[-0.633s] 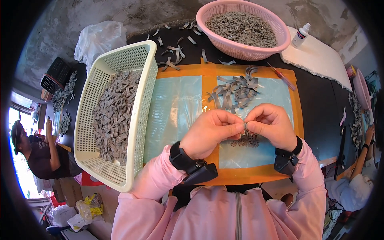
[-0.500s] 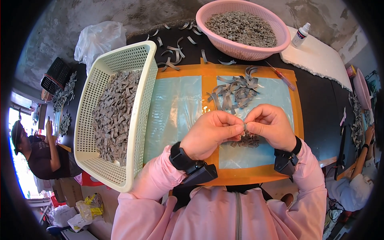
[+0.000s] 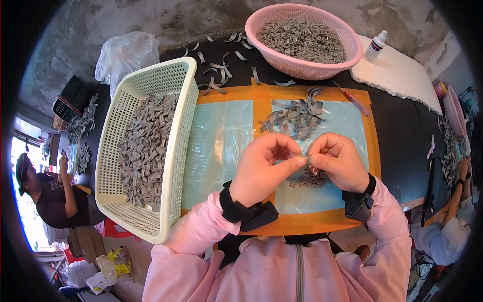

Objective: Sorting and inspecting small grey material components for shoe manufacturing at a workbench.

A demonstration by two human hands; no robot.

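Note:
Above the blue sheet [image 3: 221, 146], my left hand [image 3: 266, 166] and my right hand [image 3: 341, 162] meet fingertip to fingertip. Each is closed in a pinch, thumb against forefinger. Whatever sits between the tips is too small and covered to make out. Just beyond the hands lies a tangled heap of curled grey strips [image 3: 297, 117]. Under and beside my right fingers is a small pile of short grey pieces [image 3: 309, 180], partly hidden by the hands.
A cream basket [image 3: 188, 105] of short grey pieces stands at left, a pink basket [image 3: 282, 64] of similar pieces at the back. Loose strips [image 3: 221, 73], a red-handled tool [image 3: 357, 103], a white bottle [image 3: 376, 45] and a foam board [image 3: 397, 75] lie around. People [image 3: 55, 196] sit either side.
My left fingers have shifted slightly, the forefinger lifting a little away from the thumb tip. My right hand stays nearly in place, still pinching. The whole view has shifted slightly.

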